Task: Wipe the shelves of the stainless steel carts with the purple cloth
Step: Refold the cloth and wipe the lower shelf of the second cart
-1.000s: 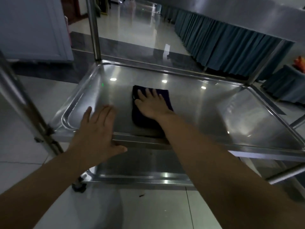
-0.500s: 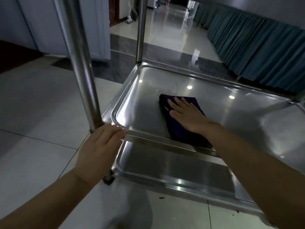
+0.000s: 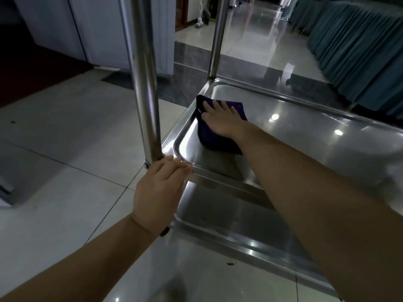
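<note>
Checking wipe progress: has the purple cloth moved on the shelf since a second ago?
Yes. The purple cloth slid left, from mid-shelf to the shelf's left rim.

— Where is the right hand [image 3: 222, 120]?
— Stretched forward on a straight, bare forearm; palm down, fingers extended and slightly spread, pressing flat on the purple cloth [image 3: 218, 138]; the arm crosses the frame from the lower right.
— And the left hand [image 3: 160, 186]?
— Nearer the body, back of the hand up; fingers together and resting on the corner rim of the cart shelf [image 3: 305, 144], just at the foot of the post [image 3: 144, 83]; wrist bent a little, forearm running in from the lower left.
</note>
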`<state>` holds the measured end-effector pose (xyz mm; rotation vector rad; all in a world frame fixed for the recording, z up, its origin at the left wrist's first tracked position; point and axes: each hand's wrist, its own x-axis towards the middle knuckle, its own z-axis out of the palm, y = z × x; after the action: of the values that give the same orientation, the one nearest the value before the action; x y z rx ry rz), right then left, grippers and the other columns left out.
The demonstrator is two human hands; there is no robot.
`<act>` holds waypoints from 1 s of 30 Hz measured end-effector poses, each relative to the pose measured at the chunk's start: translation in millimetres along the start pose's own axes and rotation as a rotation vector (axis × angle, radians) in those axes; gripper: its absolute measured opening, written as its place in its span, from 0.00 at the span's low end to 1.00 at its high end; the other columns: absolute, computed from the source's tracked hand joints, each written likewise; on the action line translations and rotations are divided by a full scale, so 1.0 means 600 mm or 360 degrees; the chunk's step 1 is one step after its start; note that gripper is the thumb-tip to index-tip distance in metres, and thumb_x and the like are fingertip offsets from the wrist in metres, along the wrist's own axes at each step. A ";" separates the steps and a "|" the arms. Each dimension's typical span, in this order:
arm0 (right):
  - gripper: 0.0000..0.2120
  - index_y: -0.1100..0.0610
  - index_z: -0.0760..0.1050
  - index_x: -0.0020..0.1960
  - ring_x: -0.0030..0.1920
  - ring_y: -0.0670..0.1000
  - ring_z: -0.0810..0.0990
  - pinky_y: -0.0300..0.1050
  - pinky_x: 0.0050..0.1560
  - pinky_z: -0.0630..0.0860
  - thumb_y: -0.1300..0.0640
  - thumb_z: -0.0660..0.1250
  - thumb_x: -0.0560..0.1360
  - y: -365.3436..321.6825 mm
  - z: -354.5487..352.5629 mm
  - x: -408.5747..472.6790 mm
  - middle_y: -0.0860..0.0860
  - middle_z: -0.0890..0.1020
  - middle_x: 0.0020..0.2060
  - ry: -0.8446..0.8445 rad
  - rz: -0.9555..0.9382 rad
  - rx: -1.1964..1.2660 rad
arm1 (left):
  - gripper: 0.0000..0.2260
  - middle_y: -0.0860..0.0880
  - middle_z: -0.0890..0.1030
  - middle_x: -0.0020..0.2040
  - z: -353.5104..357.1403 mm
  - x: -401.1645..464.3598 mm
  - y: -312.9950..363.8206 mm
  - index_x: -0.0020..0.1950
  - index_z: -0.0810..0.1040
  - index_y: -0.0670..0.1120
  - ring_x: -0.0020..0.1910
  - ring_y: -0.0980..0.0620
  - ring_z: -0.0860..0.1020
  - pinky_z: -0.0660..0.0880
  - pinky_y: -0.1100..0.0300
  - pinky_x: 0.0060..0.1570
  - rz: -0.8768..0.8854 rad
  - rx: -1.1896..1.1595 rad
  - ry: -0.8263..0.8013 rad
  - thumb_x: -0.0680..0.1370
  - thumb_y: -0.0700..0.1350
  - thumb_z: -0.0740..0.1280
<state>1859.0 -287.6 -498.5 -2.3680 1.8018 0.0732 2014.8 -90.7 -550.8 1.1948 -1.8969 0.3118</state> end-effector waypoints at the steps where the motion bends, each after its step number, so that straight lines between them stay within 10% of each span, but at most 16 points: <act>1: 0.27 0.50 0.43 0.79 0.77 0.56 0.42 0.57 0.74 0.42 0.46 0.43 0.81 -0.011 0.007 -0.009 0.54 0.45 0.78 0.0009 -0.0049 -0.0004 | 0.08 0.43 0.84 0.45 -0.001 0.001 -0.001 0.46 0.84 0.40 0.45 0.44 0.83 0.72 0.48 0.55 0.0008 0.0002 0.0003 0.68 0.38 0.70; 6: 0.28 0.49 0.42 0.79 0.77 0.54 0.40 0.54 0.74 0.40 0.45 0.43 0.81 -0.043 0.032 -0.077 0.52 0.45 0.78 0.0024 -0.0261 0.0021 | 0.10 0.42 0.82 0.43 0.000 0.000 0.001 0.42 0.81 0.39 0.43 0.45 0.82 0.74 0.63 0.49 -0.0220 -0.0078 -0.0019 0.64 0.34 0.77; 13: 0.26 0.45 0.42 0.78 0.76 0.49 0.38 0.48 0.72 0.36 0.47 0.44 0.81 -0.043 0.041 -0.173 0.48 0.43 0.78 -0.0092 -0.0492 0.0097 | 0.09 0.41 0.80 0.43 -0.002 -0.005 0.005 0.38 0.79 0.39 0.49 0.47 0.79 0.74 0.59 0.49 -0.0214 -0.0094 -0.0010 0.65 0.31 0.77; 24: 0.19 0.35 0.42 0.71 0.72 0.37 0.35 0.31 0.66 0.29 0.44 0.45 0.82 0.157 0.028 -0.390 0.40 0.43 0.76 -0.0100 -0.0181 0.0164 | 0.07 0.38 0.80 0.45 -0.037 0.000 0.004 0.46 0.80 0.37 0.45 0.48 0.76 0.70 0.64 0.50 -0.0202 -0.0156 -0.0068 0.70 0.31 0.73; 30: 0.19 0.36 0.40 0.70 0.73 0.39 0.34 0.34 0.68 0.31 0.46 0.44 0.83 0.176 0.025 -0.426 0.41 0.41 0.75 -0.0043 0.0019 0.0151 | 0.20 0.45 0.73 0.57 -0.055 0.013 -0.017 0.63 0.70 0.43 0.55 0.53 0.71 0.68 0.61 0.57 -0.0873 -0.0429 0.0126 0.73 0.40 0.71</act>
<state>1689.2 -69.4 -488.4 -2.2805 1.7668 0.0202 2039.1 -81.2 -526.8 1.4287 -1.4167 -0.1857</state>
